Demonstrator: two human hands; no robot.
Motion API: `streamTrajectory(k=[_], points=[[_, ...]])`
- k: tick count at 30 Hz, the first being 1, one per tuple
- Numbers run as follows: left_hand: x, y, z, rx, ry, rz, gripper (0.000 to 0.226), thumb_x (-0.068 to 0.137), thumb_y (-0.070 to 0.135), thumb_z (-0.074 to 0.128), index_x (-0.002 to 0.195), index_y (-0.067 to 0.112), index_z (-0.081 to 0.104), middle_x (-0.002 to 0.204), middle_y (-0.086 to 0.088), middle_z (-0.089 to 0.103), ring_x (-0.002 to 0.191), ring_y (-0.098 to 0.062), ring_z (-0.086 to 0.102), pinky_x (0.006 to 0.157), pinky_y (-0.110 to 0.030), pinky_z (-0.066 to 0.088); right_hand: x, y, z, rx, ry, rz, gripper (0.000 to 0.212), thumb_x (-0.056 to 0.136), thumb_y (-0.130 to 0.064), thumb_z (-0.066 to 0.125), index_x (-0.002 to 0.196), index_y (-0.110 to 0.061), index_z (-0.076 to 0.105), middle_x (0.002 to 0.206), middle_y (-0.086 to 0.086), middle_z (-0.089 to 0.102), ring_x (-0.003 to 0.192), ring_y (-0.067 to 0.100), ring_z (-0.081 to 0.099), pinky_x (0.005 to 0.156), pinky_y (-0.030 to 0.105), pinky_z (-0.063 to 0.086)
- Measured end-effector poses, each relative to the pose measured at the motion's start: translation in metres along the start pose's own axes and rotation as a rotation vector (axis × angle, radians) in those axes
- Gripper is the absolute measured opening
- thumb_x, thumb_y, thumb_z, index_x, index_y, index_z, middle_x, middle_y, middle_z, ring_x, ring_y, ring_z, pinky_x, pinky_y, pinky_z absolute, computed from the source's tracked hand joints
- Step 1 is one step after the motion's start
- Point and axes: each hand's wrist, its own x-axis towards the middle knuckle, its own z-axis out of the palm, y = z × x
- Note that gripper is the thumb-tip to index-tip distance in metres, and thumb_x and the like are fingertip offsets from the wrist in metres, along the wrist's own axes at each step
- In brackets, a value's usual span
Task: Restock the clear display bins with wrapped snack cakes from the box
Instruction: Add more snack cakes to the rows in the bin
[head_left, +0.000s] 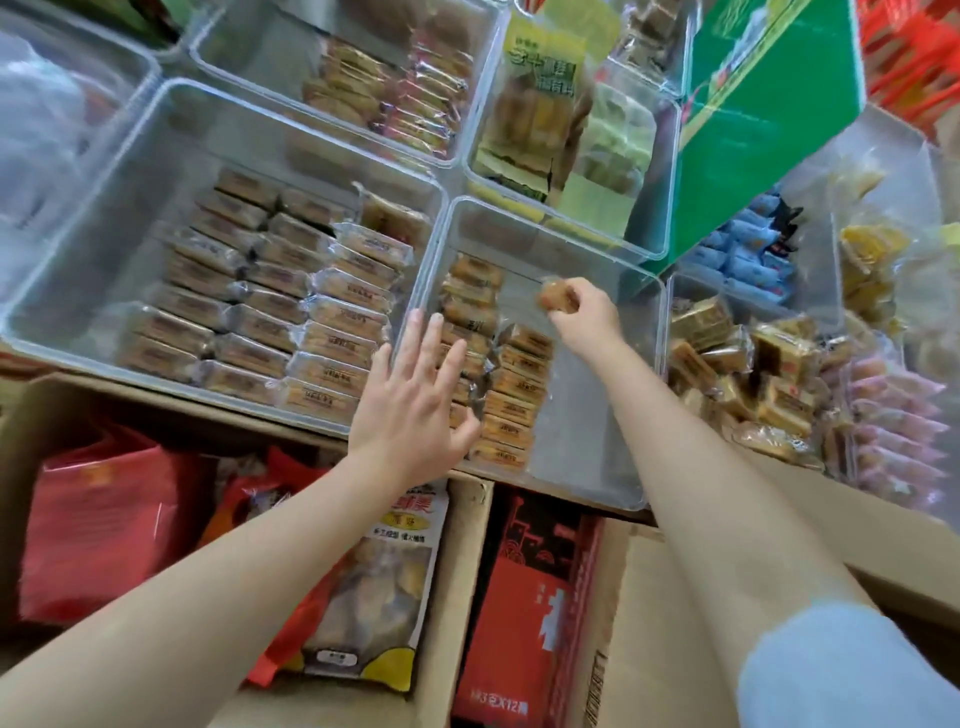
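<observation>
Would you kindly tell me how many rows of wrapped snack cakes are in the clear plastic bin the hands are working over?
2 in the clear plastic bin: left row under the left hand, and right row. The right hand holds one more wrapped cake above. Lower layers may be hidden.

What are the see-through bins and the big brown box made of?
The bin looks like hard, glossy clear plastic: you see the cakes through its walls and its rim shines. The brown box looks like matte cardboard: dull tan flaps with raw edges.

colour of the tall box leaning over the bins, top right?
Green box, with some pale printing near its top edge; the head view shows it.
</observation>
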Motion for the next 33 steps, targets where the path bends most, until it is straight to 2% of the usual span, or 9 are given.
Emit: streamTrajectory(k=[4,8,14,16,19,23,26,30,33], points=[[0.0,0.001,0.0,-0.005,0.009,0.001,0.078,0.092,0.055,0.027,0.16,0.016,0.022,0.167,-0.018,0.004,0.155,-0.033,-0.006,0.121,-0.055,0.021,0.013,0.003,0.029,-0.298,-0.106,-0.072,0.049,0.089,-0.014,0.052,0.137,-0.02,0.054,0.132,0.013,0.056,0.122,0.034,0.05,0.102,0.043,0.045],[-0.001,0.001,-0.001,0.013,0.003,0.007,0.078,0.092,0.054,0.029,0.16,0.016,0.022,0.167,-0.019,0.003,0.155,-0.034,-0.007,0.121,-0.055,0.021,0.004,-0.002,0.055,-0.241,-0.25,-0.074,0.052,0.096,-0.025,0.043,0.146,-0.013,0.043,0.144,0.021,0.048,0.133,0.039,0.038,0.11,0.044,0.033],[-0.002,0.003,-0.006,-0.023,-0.039,-0.006,0.08,0.09,0.053,0.026,0.161,0.018,0.017,0.168,-0.016,-0.003,0.155,-0.031,-0.013,0.123,-0.053,0.014,-0.018,0.0,0.059,-0.375,-0.208,-0.131,0.069,0.097,-0.035,0.038,0.159,-0.019,0.013,0.165,0.007,0.017,0.152,0.028,0.011,0.122,0.051,0.012],[-0.002,0.004,-0.01,-0.01,-0.061,-0.002,0.081,0.09,0.055,0.024,0.161,0.018,0.013,0.168,-0.016,-0.006,0.154,-0.031,-0.015,0.124,-0.052,0.013,-0.034,-0.007,0.046,-0.416,-0.209,-0.16,0.068,0.096,-0.032,0.042,0.158,-0.018,0.019,0.165,0.005,0.02,0.152,0.027,0.015,0.122,0.05,0.015],[-0.002,0.003,-0.011,0.025,-0.063,0.009,0.081,0.092,0.06,0.023,0.161,0.018,0.013,0.168,-0.016,-0.005,0.154,-0.03,-0.015,0.124,-0.051,0.013,-0.076,-0.017,0.002,-0.293,-0.198,-0.24,0.052,0.097,-0.025,0.046,0.148,-0.014,0.044,0.156,0.006,0.04,0.144,0.024,0.033,0.118,0.038,0.027],[-0.008,0.004,-0.007,-0.007,0.005,-0.03,0.077,0.097,0.057,0.038,0.159,0.013,0.025,0.168,-0.015,0.007,0.155,-0.029,-0.008,0.125,-0.051,0.007,-0.179,0.006,-0.09,-0.066,0.097,-0.397,0.029,0.099,-0.017,0.05,0.118,-0.014,0.071,0.116,0.001,0.07,0.105,0.011,0.059,0.092,0.022,0.044],[-0.026,0.039,-0.009,-0.213,0.054,-0.067,0.071,0.096,0.048,0.052,0.152,0.007,0.039,0.165,-0.015,0.022,0.155,-0.031,0.006,0.125,-0.053,0.005,-0.262,0.058,-0.147,-0.021,0.359,-0.444,0.024,0.097,-0.012,0.053,0.102,-0.01,0.076,0.095,-0.002,0.072,0.085,0.005,0.061,0.075,0.014,0.047],[-0.08,0.153,-0.031,-0.738,-0.05,0.088,0.06,0.099,0.042,0.055,0.15,0.015,0.042,0.163,-0.007,0.03,0.152,-0.022,0.022,0.122,-0.041,0.018,-0.323,0.152,-0.177,-0.073,0.506,-0.265,0.023,0.095,-0.014,0.053,0.095,-0.012,0.076,0.088,-0.001,0.072,0.076,0.005,0.059,0.071,0.003,0.04],[-0.125,0.233,-0.04,-1.014,-0.14,0.221,0.067,0.096,0.043,0.063,0.154,0.032,0.032,0.163,0.009,0.027,0.15,-0.007,0.021,0.122,-0.032,0.018,-0.331,0.213,-0.175,-0.145,0.39,-0.104,0.022,0.097,-0.016,0.053,0.098,-0.012,0.075,0.095,0.002,0.072,0.084,0.013,0.062,0.074,0.022,0.045]])
